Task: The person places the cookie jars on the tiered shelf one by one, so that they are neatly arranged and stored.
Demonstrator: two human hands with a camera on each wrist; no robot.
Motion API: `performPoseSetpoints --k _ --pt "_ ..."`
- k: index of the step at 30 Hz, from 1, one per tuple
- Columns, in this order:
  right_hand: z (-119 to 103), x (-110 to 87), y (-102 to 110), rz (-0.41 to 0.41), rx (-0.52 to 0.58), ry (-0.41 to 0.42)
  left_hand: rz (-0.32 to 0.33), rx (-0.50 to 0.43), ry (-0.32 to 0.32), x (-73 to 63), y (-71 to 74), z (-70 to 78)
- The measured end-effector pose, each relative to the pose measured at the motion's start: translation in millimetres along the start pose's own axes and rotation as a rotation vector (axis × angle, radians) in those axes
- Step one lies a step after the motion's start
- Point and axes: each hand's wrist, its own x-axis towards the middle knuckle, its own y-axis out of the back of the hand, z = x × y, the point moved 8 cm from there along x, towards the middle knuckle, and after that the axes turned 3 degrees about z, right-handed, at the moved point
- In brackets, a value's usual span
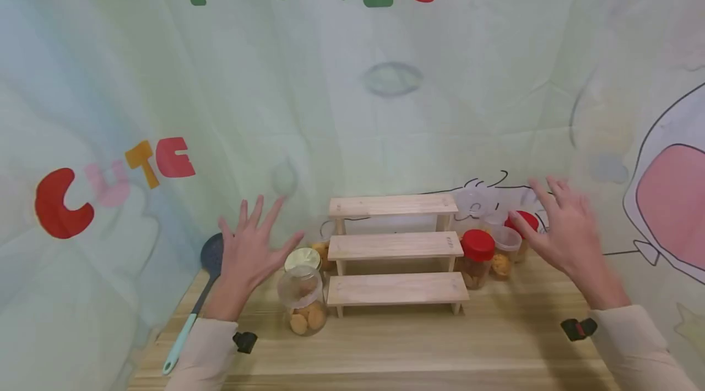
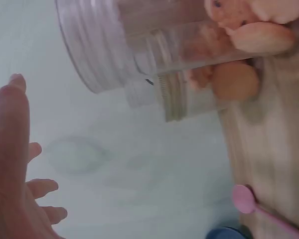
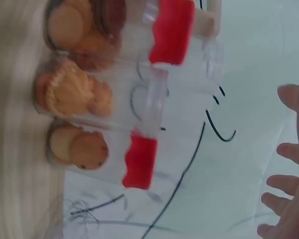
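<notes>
My left hand [image 1: 250, 256] is raised with fingers spread, holding nothing, near several clear jars on the left. The front jar [image 1: 302, 299] has a clear lid and cookies inside; behind it stands a jar with a pale lid [image 1: 303, 258]. My right hand [image 1: 570, 232] is also lifted with its fingers apart and nothing in it, beside more cookie jars. These include a red-lidded jar [image 1: 477, 256], a clear-lidded jar [image 1: 503, 251] and another red-lidded jar [image 3: 102, 149]. Between the hands stands a three-step wooden rack [image 1: 396, 246] with bare shelves.
A dark-headed ladle-like utensil [image 1: 187, 330] with a light blue handle lies at the table's left edge. Also in the left wrist view is a pink spoon [image 2: 245, 199]. The wooden table [image 1: 396, 348] meets a printed cloth backdrop [image 1: 341, 103] behind and at the sides.
</notes>
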Motion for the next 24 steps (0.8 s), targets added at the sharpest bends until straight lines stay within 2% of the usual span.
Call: performPoseSetpoints --k 3,6,10,12,14,18,21,24 --pt "-13 -17.0 -2 0.098 0.083 0.040 0.026 -0.063 0.011 -18.4 1.8 -7.8" --pt "-23 -38.9 -10 0.173 0.160 0.045 0.038 -0.171 0.035 -39.8 -0.5 -13.7" --pt "-31 -63.0 -29 0.199 0.277 0.009 0.031 -0.333 0.082 -66.8 -6.8 -14.3" --pt "-32 -71.6 -42 0.165 0.352 -0.028 0.024 -0.391 0.076 -76.4 -11.2 -9.1" --pt "-32 -78.6 -57 0.106 0.409 -0.073 0.012 -0.427 0.043 -83.8 -15.3 -1.1" --pt "-35 -88.8 -86 -0.046 0.502 -0.158 -0.037 -0.409 0.013 -95.1 -21.5 13.1" --pt "-36 -95.4 -105 -0.160 0.542 -0.223 -0.079 -0.389 0.054 -100.2 -25.5 16.8" --pt "-37 -101.3 -117 -0.238 0.556 -0.270 -0.122 -0.431 0.109 -103.2 -30.0 17.4"
